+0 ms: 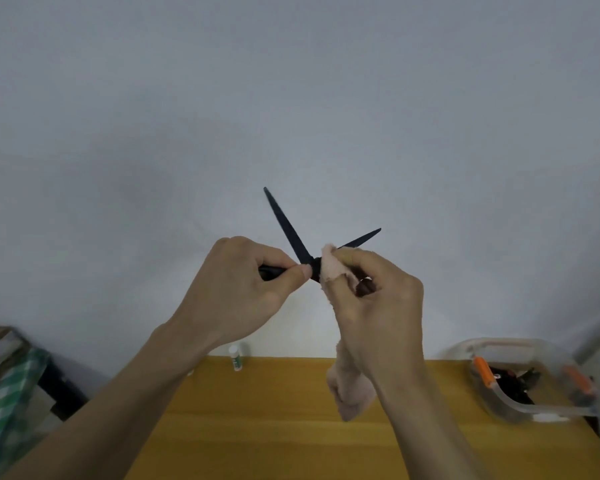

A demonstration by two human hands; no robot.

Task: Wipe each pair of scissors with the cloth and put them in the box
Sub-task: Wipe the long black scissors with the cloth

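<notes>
Two bare hands are raised in front of a pale wall, above a yellow-brown table [274,427]; between them they hold a pair of black scissors [291,233] with its blades spread wide apart, one blade pointing up and slightly left, the other pointing right and a little upward; the left hand [236,285] is curled round one dark handle, with thumb and forefinger pinching it just beside the pivot; the right hand [374,299] pinches a pale pink cloth [333,268] against the right-pointing blade near the pivot, thumb and forefinger folded over the fabric, while part of the other dark handle shows between its fingers; the rest of the cloth hangs down below the right wrist and ends above the table, clear of its surface; on the right side of the table stands a clear plastic box [499,396] with rounded corners, and inside it lie several tools with black and orange parts, too blurred to tell apart; at the table's far edge, against the wall, a small white tube [235,358] with green print stands upright; to the left of the table lies a green and white checked fabric [4,403] over a dark object.
</notes>
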